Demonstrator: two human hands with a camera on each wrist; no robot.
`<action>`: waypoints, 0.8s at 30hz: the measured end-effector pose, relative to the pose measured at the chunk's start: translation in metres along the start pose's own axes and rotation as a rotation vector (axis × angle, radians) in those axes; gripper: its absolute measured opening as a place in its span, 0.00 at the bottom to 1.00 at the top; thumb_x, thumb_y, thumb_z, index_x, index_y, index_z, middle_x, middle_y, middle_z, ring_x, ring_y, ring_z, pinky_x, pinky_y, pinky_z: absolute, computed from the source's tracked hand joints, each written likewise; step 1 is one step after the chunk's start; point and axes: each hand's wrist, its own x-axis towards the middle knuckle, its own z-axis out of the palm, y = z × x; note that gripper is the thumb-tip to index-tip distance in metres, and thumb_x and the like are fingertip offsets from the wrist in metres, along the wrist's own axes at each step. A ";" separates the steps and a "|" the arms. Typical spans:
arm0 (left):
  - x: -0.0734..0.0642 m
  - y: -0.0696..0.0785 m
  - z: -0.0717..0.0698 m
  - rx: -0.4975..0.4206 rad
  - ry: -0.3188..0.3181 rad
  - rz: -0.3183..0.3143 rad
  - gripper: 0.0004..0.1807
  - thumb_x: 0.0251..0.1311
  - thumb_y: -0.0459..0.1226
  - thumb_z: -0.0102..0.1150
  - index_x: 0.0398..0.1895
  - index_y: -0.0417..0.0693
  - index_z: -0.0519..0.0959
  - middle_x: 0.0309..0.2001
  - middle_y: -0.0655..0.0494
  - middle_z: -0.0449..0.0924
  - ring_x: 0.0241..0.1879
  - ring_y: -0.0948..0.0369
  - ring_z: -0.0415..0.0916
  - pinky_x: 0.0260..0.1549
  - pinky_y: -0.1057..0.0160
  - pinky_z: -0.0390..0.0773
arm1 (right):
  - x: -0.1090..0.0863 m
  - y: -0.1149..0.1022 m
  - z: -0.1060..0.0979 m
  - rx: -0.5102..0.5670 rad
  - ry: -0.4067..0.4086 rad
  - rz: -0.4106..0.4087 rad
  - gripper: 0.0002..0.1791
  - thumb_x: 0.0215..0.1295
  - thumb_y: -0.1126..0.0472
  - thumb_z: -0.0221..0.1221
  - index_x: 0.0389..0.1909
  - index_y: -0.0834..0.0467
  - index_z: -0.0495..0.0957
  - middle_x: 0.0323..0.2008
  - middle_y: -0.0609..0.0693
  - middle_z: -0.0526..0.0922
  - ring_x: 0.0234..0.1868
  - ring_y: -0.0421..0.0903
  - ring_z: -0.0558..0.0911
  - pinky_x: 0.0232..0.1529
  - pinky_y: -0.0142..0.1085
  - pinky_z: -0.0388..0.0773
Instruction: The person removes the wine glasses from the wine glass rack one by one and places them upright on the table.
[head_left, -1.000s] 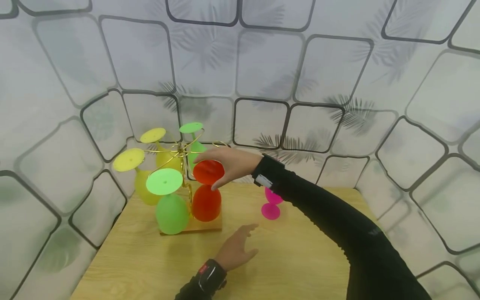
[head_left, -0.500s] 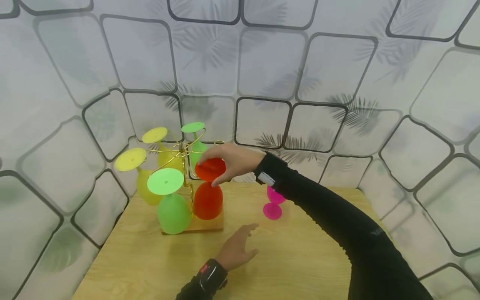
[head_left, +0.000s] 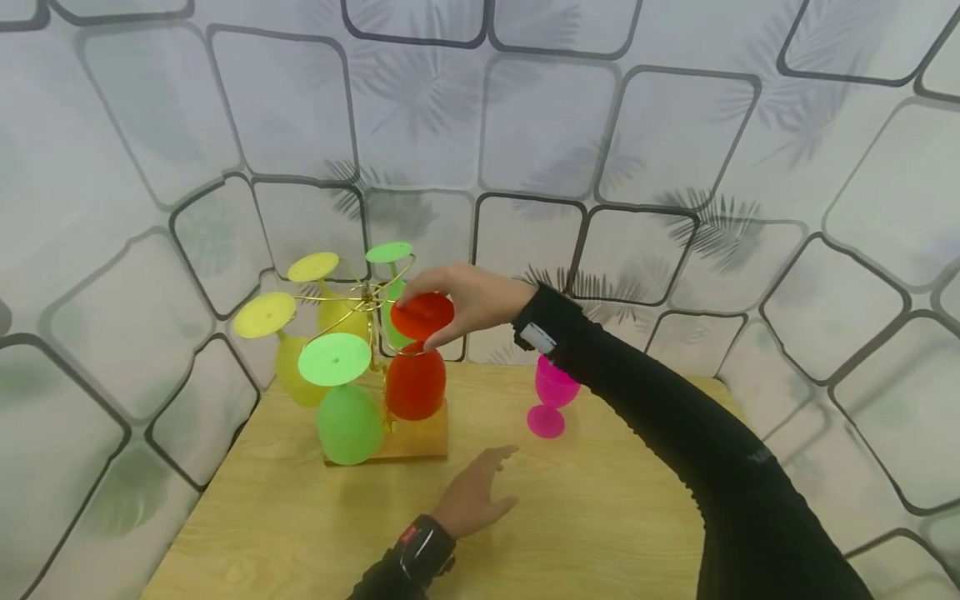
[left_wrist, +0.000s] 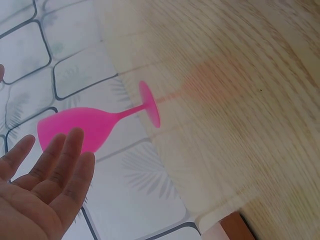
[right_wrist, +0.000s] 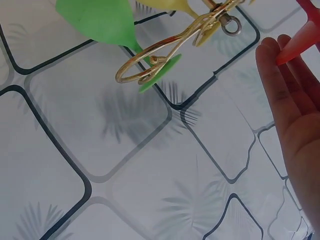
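My right hand pinches the foot of a red wine glass between thumb and fingers. This glass hangs upside down at the front right of a gold wire rack, and a wire loop crosses between its foot and bowl. The right wrist view catches only a slice of the red glass at my fingertips. Low over the table, my left hand hovers with relaxed, spread fingers and holds nothing. In the left wrist view, a pink wine glass stands upright beyond that hand.
Upside-down green and yellow glasses hang around the rack, close to the red one. Its wooden base rests on the table. The pink glass stands at the right, partly behind my right forearm. Patterned curtain surrounds the table.
My right hand has moved up with the red glass, bringing its bowl closer to the wire loop, which now shows beneath the foot. My left hand has stayed in place.
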 end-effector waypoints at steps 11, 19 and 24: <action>-0.001 0.001 -0.003 -0.014 0.016 0.021 0.36 0.52 0.39 0.62 0.67 0.43 0.64 0.60 0.47 0.72 0.52 0.52 0.75 0.48 0.52 0.79 | 0.015 -0.008 -0.001 0.012 -0.048 0.013 0.30 0.47 0.51 0.69 0.53 0.58 0.78 0.51 0.51 0.80 0.49 0.42 0.75 0.49 0.31 0.76; -0.002 0.000 -0.005 0.002 0.001 -0.014 0.36 0.53 0.41 0.62 0.67 0.45 0.63 0.60 0.48 0.72 0.52 0.54 0.74 0.48 0.52 0.79 | 0.034 0.001 0.003 0.006 -0.088 0.082 0.29 0.48 0.52 0.68 0.53 0.57 0.78 0.48 0.50 0.80 0.47 0.43 0.74 0.48 0.29 0.76; -0.003 -0.003 -0.004 0.001 -0.005 -0.035 0.37 0.52 0.41 0.62 0.67 0.45 0.63 0.60 0.48 0.72 0.52 0.54 0.74 0.48 0.53 0.79 | 0.038 0.012 0.003 0.037 -0.091 0.121 0.30 0.48 0.52 0.68 0.54 0.59 0.78 0.49 0.52 0.79 0.48 0.44 0.74 0.49 0.31 0.77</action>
